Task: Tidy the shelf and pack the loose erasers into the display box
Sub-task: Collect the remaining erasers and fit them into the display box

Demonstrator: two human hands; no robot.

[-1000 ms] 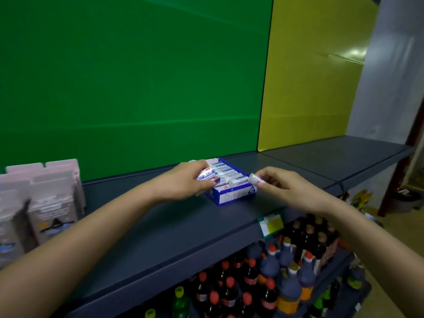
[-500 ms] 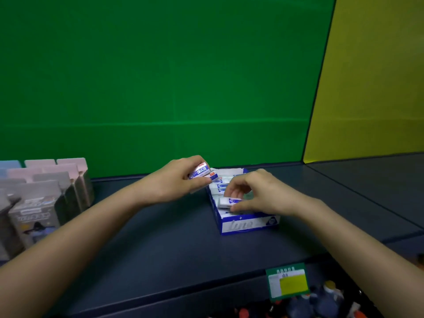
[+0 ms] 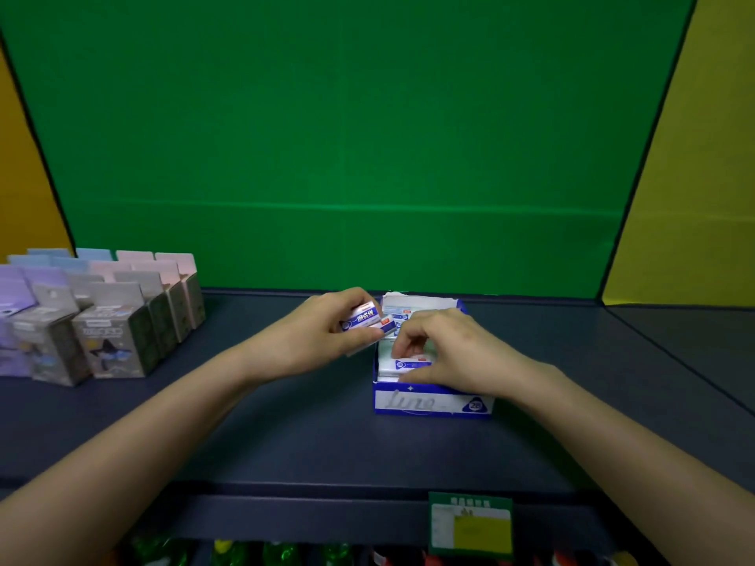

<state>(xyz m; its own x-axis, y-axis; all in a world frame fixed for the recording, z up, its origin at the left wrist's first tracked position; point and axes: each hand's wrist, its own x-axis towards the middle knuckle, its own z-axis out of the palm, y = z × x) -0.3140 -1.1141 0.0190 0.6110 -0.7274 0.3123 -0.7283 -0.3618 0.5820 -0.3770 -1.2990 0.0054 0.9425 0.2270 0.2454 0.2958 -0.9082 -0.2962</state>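
Behind the display box [image 3: 433, 402]: a broad green back panel [image 3: 327, 136]. Under the box: the dark shelf [image 3: 286, 451]. Well left of the box: a block of upright pastel cartons [image 3: 114, 320], set in rows.

Just left of the box, at rim height: left hand [image 3: 310, 341], fingers and thumb curled tight round a small bundle of loose erasers [image 3: 363, 318] in blue-and-white sleeves, at least two. Over the box's near right part: right hand [image 3: 457, 353], fingertips and thumb pinched on a single eraser [image 3: 410, 364] lying flat inside, close against the front wall. Further back inside the box: packed erasers [image 3: 398, 314] in a row. Below and in front of the box, on the shelf lip: a green-and-yellow price tag [image 3: 470, 524].

Step in hand, by the look of it: seating that single eraser in the front row. To do it well:
- Lay the long side parallel to the front wall, print upward like the ones behind.
- Slide sideways until flush with the left wall, leaving no gap.
- Press level before letting go.
- Brace the light cardboard with the heel of the right hand, since a push would probably skid it along the shelf.
- Hold the bundle near the left rim, for a short hand-over of the next piece.
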